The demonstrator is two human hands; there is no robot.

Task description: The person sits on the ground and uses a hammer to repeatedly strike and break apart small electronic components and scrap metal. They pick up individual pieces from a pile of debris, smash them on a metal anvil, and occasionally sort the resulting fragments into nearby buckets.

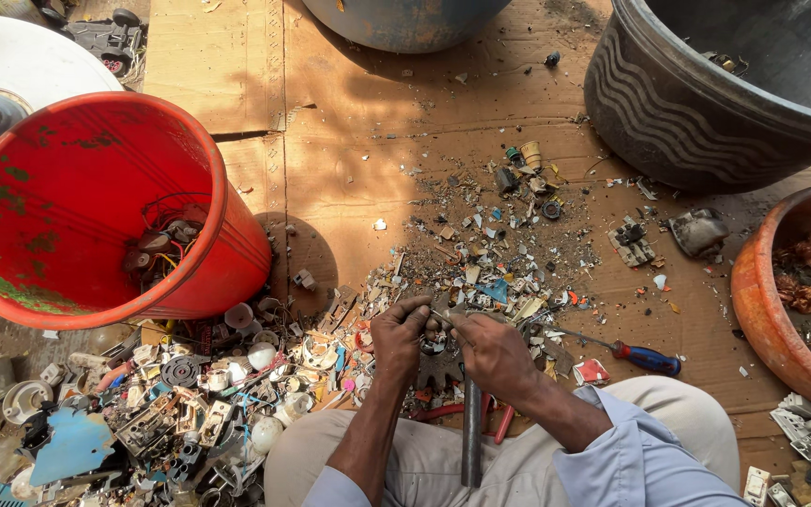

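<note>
Lap: my knees are closest, a grey bar [471, 432] standing upright between them.
Grip: my left hand [398, 333] and right hand [492, 352] meet over the bar's top, fingers pinched on a small metal part [440, 321]; a dark toothed piece [438, 366] hangs just under it.
Big risk: the black tub [706, 103] and red bucket [96, 207] flank me, so a wide elbow swing could knock a rim.
Clay bowl: the bowl [781, 310] sits near my right knee; little room there.
Scrap heap: the heap [199, 404] crowds my left knee; if the part slips, I judge it lost among the shards.
Screwdriver: the screwdriver [626, 352] lies just right of my hand, easy to nudge.
Open room: bare cardboard [349, 141] ahead, between bucket and tub.
</note>
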